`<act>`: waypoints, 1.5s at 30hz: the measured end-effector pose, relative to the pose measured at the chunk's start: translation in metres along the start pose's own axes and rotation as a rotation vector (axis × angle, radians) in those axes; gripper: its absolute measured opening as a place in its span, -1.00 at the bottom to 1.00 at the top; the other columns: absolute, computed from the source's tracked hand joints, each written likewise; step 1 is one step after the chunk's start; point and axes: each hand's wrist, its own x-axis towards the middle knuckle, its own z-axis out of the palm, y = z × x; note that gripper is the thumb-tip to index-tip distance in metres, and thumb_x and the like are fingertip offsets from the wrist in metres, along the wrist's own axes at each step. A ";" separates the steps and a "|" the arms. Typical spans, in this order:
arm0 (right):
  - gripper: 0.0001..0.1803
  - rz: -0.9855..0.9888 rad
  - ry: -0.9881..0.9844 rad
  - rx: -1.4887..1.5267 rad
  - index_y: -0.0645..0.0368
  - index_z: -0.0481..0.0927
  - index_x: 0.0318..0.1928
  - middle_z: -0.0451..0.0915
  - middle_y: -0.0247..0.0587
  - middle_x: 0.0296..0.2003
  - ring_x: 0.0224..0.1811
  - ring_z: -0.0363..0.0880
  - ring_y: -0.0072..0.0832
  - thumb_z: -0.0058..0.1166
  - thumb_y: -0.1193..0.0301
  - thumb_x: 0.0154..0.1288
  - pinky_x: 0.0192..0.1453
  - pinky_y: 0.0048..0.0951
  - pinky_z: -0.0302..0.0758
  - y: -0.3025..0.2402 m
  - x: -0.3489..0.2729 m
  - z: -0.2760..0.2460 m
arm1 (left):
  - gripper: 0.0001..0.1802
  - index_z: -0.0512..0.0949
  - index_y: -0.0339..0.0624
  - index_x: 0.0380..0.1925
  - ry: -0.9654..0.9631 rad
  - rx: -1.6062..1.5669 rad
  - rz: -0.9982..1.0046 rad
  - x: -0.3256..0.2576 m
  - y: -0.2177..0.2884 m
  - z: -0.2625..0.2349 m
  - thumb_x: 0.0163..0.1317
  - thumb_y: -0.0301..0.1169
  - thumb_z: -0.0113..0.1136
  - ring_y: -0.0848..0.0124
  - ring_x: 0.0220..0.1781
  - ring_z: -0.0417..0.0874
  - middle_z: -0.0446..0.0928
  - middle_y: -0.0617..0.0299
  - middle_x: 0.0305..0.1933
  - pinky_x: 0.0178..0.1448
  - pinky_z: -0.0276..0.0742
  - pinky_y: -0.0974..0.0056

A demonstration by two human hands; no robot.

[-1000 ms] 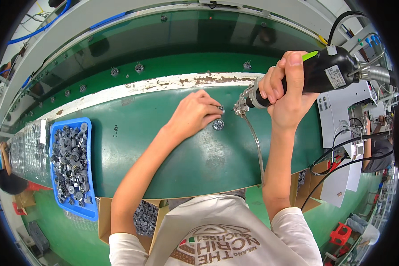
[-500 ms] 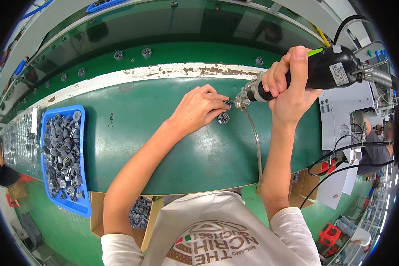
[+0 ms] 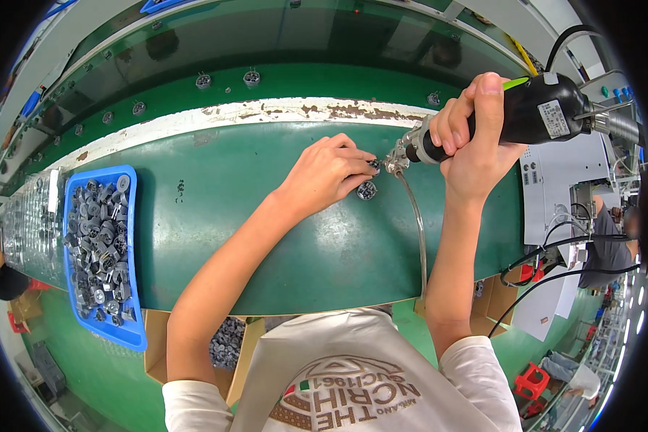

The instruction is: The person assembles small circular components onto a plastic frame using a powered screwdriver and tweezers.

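Over the middle of the green workbench (image 3: 216, 245), my left hand (image 3: 327, 171) pinches a small round dark-grey part (image 3: 374, 166) between thumb and fingers. A second round part (image 3: 366, 190), with metal bits inside, lies on the bench just below those fingertips. My right hand (image 3: 477, 133) is wrapped round a black powered screwdriver (image 3: 533, 114), held tilted with its metal nose (image 3: 399, 157) pointing left. That nose is close to the pinched part; whether they touch I cannot tell. From the nose a clear hose (image 3: 419, 230) runs down to the bench's near edge.
A blue tray (image 3: 141, 288) heaped with grey parts stands at the left, beside clear plastic packaging (image 3: 32, 223). Past a worn white rail (image 3: 266, 111), spaced parts (image 3: 251, 78) sit on a green belt. Right are a white machine (image 3: 543, 191) and black cables (image 3: 533, 252); cardboard boxes (image 3: 156, 345) stand below.
Parts on the belt beyond the rail have shifted to the right. My hands, the pinched part and the screwdriver sit almost as before, only slightly further right in the picture.
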 end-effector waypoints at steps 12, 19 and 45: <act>-0.72 -0.003 -0.041 -0.008 0.21 0.41 -0.36 0.21 -0.41 -0.75 -0.79 0.10 -0.67 0.04 0.36 0.55 -0.68 -0.51 0.16 0.007 0.005 0.001 | -0.86 0.79 -0.10 -0.29 -0.022 -0.038 -0.042 0.000 0.002 0.000 0.11 -0.40 0.41 0.33 -0.03 0.61 0.75 0.42 -0.05 0.11 0.56 0.19; -0.67 0.022 -0.069 -0.034 0.15 0.35 -0.42 0.21 -0.42 -0.75 -0.80 0.12 -0.67 0.02 0.36 0.56 -0.68 -0.51 0.16 0.008 0.005 0.003 | -0.86 0.79 -0.09 -0.31 -0.017 -0.042 -0.045 -0.001 0.001 0.000 0.11 -0.40 0.41 0.34 -0.04 0.61 0.75 0.41 -0.06 0.10 0.56 0.20; -0.71 -0.019 0.037 0.159 0.23 0.48 -0.41 0.30 -0.44 -0.77 -0.82 0.21 -0.70 0.23 0.38 0.45 -0.74 -0.56 0.18 -0.008 0.007 0.003 | -0.79 0.77 -0.25 -0.24 -0.015 -0.242 -0.082 0.003 0.003 0.005 0.08 -0.58 0.37 0.11 0.00 0.70 0.73 0.10 0.00 0.09 0.66 0.10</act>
